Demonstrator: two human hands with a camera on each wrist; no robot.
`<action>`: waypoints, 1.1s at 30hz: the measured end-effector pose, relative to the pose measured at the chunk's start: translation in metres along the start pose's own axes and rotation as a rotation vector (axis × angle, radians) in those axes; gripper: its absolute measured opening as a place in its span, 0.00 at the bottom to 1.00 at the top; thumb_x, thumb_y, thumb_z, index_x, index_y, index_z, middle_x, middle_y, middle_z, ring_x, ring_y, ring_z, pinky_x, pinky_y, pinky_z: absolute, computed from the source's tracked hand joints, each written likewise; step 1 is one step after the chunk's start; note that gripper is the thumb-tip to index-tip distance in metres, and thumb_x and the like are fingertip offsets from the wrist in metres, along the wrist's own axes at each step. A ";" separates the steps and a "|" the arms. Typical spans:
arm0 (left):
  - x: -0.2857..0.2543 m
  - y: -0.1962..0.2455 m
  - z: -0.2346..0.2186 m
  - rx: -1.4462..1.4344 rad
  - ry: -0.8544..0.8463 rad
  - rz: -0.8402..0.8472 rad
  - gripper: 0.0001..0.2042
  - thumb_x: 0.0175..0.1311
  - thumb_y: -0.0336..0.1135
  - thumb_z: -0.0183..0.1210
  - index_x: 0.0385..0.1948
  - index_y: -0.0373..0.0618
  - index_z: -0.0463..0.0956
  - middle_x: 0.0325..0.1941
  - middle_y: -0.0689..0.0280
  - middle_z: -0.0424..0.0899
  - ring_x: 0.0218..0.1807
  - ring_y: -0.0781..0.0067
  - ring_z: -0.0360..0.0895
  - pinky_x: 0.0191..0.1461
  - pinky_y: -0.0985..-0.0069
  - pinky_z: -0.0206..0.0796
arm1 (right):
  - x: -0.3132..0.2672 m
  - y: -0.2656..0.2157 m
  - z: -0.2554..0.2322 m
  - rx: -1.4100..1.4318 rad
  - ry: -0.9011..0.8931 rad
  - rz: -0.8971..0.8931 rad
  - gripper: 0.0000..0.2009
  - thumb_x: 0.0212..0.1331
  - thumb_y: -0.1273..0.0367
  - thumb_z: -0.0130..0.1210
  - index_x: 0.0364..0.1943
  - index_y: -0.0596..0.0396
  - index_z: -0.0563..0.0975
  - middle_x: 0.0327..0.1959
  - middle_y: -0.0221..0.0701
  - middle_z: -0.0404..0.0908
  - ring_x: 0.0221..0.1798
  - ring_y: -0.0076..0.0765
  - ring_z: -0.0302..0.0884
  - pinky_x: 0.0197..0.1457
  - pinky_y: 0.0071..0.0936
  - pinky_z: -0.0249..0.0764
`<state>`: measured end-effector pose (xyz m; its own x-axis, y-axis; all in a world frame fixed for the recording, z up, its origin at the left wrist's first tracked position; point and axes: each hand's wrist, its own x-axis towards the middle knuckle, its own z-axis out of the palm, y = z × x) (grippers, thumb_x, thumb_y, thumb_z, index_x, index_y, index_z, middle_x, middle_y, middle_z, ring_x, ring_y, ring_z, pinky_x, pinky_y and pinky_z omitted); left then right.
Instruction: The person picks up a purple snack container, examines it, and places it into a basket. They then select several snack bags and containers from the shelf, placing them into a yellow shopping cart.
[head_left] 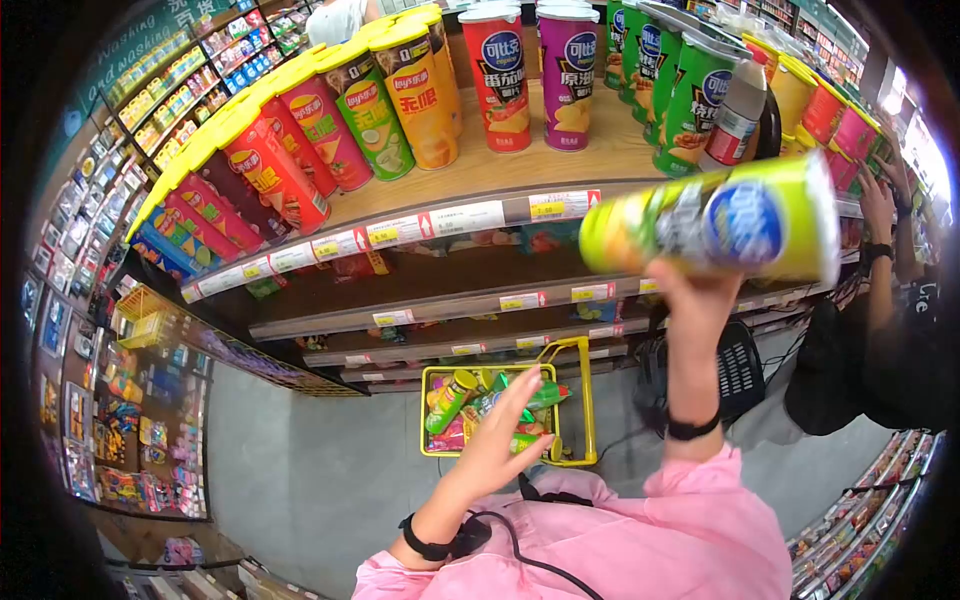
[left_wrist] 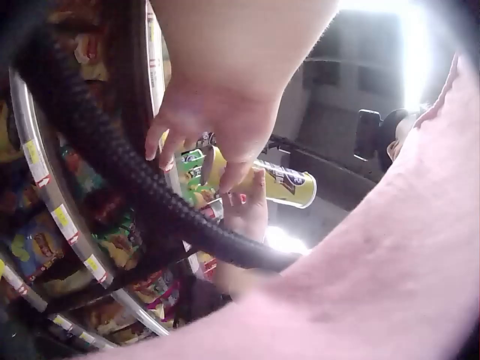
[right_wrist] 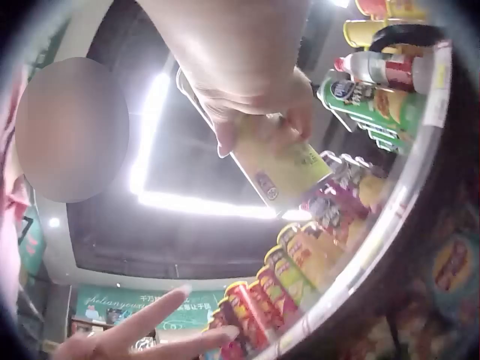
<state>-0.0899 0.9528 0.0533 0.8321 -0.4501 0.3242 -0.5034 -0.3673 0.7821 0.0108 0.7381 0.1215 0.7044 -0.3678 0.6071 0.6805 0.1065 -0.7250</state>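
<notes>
A yellow-green canister of potato chips [head_left: 745,218] lies almost sideways in the air in front of the shelf, gripped by my right hand [head_left: 698,300]. In the right wrist view the thumb and fingers wrap the chip canister [right_wrist: 274,169] on both sides. Lower and to the left, my left hand [head_left: 497,430] is held up with its fingers spread and holds nothing. Beneath it on the floor stands a yellow shopping basket [head_left: 423,410] with green canisters and bright snack packs in it, partly hidden by that hand.
On the wooden top shelf [head_left: 480,185] stand red [head_left: 495,85], purple and green canisters, plus a clear bottle [head_left: 735,110] with a red cap. Price tags line the shelf edges. A black basket [head_left: 740,365] sits on the floor at right, near another person in black [head_left: 870,350].
</notes>
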 end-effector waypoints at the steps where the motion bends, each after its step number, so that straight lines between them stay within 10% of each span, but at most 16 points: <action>1: -0.005 -0.001 -0.003 -0.004 -0.005 -0.019 0.35 0.46 0.26 0.57 0.58 0.42 0.49 0.61 0.55 0.54 0.58 0.58 0.61 0.60 0.66 0.49 | 0.025 -0.001 0.005 -0.013 0.017 -0.048 0.35 0.32 0.77 0.66 0.50 0.58 0.60 0.49 0.33 0.66 0.51 0.32 0.65 0.56 0.30 0.62; 8: -0.032 -0.007 -0.018 -0.057 0.162 -0.232 0.27 0.50 0.30 0.55 0.54 0.41 0.56 0.59 0.54 0.56 0.61 0.57 0.55 0.61 0.69 0.49 | 0.119 0.072 0.021 -0.507 -0.006 -0.367 0.35 0.36 0.69 0.66 0.52 0.64 0.61 0.49 0.41 0.67 0.52 0.35 0.64 0.54 0.28 0.61; 15: -0.046 -0.012 -0.032 0.101 0.198 -0.307 0.24 0.51 0.30 0.54 0.52 0.43 0.60 0.57 0.55 0.59 0.59 0.57 0.58 0.59 0.69 0.51 | 0.129 0.105 0.015 -0.520 0.020 -0.128 0.32 0.39 0.62 0.64 0.47 0.68 0.65 0.43 0.43 0.72 0.46 0.37 0.70 0.49 0.27 0.64; 24: -0.046 -0.025 -0.025 0.015 0.137 -0.365 0.25 0.51 0.31 0.55 0.52 0.42 0.58 0.57 0.56 0.60 0.56 0.60 0.62 0.59 0.69 0.52 | 0.139 0.122 0.012 -0.781 0.041 -0.268 0.32 0.45 0.62 0.59 0.52 0.67 0.61 0.48 0.46 0.68 0.50 0.39 0.66 0.53 0.28 0.60; 33: -0.045 -0.047 -0.024 -0.184 0.182 -0.408 0.26 0.50 0.29 0.55 0.53 0.40 0.56 0.53 0.56 0.65 0.51 0.62 0.67 0.55 0.70 0.56 | 0.094 0.114 0.021 -0.938 0.007 -0.195 0.35 0.53 0.60 0.50 0.57 0.69 0.48 0.59 0.53 0.51 0.62 0.51 0.48 0.63 0.33 0.47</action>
<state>-0.0982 1.0096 0.0150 0.9886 -0.1437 0.0458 -0.0911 -0.3267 0.9407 0.1586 0.7348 0.1029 0.5925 -0.3068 0.7449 0.3444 -0.7394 -0.5785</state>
